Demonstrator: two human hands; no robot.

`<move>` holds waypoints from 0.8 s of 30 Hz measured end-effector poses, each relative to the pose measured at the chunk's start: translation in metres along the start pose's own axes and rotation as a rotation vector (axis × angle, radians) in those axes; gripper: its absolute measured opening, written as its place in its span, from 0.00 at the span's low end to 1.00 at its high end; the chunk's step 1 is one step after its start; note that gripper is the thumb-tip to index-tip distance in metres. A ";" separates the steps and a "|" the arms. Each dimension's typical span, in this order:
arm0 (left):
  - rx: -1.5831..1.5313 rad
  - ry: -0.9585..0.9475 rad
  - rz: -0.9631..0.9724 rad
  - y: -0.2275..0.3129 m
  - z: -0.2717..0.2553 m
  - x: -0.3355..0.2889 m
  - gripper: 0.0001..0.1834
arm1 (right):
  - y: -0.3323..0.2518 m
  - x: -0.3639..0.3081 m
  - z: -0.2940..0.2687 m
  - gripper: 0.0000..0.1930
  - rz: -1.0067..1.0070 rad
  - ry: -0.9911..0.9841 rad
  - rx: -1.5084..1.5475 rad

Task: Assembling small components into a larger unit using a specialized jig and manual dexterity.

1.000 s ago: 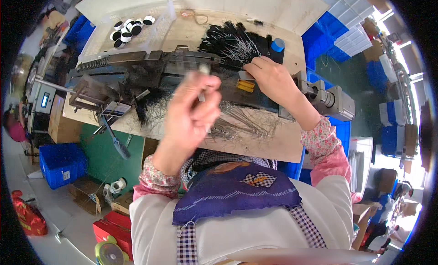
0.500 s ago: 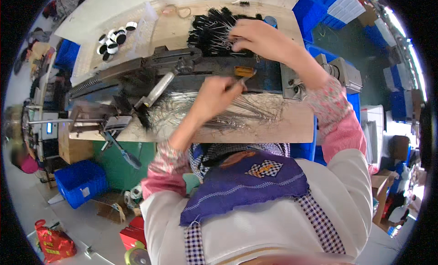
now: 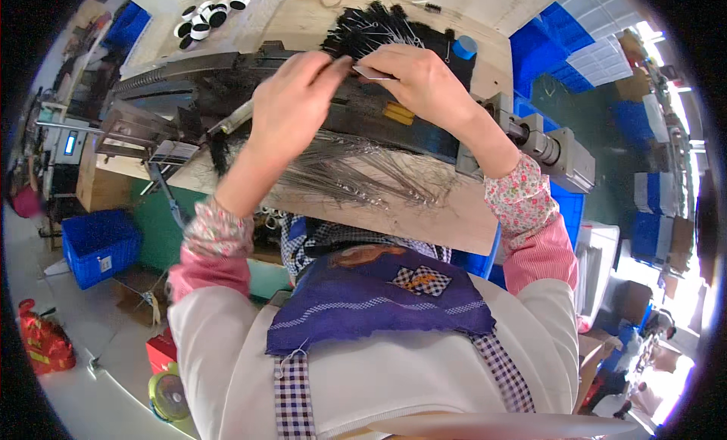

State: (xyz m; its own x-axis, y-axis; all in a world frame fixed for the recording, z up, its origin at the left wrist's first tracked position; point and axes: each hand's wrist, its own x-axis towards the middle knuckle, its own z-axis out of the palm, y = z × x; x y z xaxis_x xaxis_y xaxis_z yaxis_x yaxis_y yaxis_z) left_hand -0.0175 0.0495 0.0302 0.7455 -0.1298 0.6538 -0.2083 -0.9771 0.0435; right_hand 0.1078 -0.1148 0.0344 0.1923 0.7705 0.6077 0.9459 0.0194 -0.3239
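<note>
My left hand point(image 3: 291, 99) and my right hand point(image 3: 424, 80) come together over the dark metal bench machine point(image 3: 204, 80). The left hand's fingers are pinched, and what they hold, if anything, is hidden. A small flat, pale, thin-edged piece point(image 3: 372, 73) is gripped between my right thumb and fingers. Just beyond the hands lies a heap of black-bristled twisted-wire brushes point(image 3: 371, 29) with looped ends. On the machine, below my right hand, sits a yellow block point(image 3: 398, 113). Long thin metal wires point(image 3: 341, 167) are spread along the near side of the wooden table.
A clear plastic tray point(image 3: 261, 23) with several black-and-white round caps point(image 3: 201, 31) stands at far left. A blue round lid point(image 3: 464, 48) lies beside the brushes. At right is a grey motor-like unit point(image 3: 556, 152). Blue crates point(image 3: 556, 46) stand beyond the table; a blue bin point(image 3: 100, 243) is on the floor.
My left hand has moved up and left, away from the yellow block, toward the brushes. My right hand has drawn back from the heap and now grips the pale piece. The view has shifted.
</note>
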 end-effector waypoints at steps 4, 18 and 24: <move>-0.944 0.166 -0.805 0.039 -0.006 -0.048 0.13 | 0.021 0.005 0.021 0.09 0.113 -0.034 0.070; -3.002 0.108 -1.113 -0.001 -0.026 -0.019 0.28 | 0.020 0.009 0.026 0.08 0.325 -0.106 0.154; -1.009 -0.065 -0.863 0.025 0.055 -0.069 0.17 | 0.017 0.019 0.028 0.09 0.204 -0.120 0.010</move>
State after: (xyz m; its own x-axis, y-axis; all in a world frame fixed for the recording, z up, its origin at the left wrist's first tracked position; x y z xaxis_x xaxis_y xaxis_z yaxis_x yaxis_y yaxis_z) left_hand -0.0393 0.0251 -0.0555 0.8978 0.4294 0.0978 -0.0106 -0.2009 0.9796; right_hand 0.1203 -0.0819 0.0196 0.3458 0.8293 0.4390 0.8879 -0.1379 -0.4389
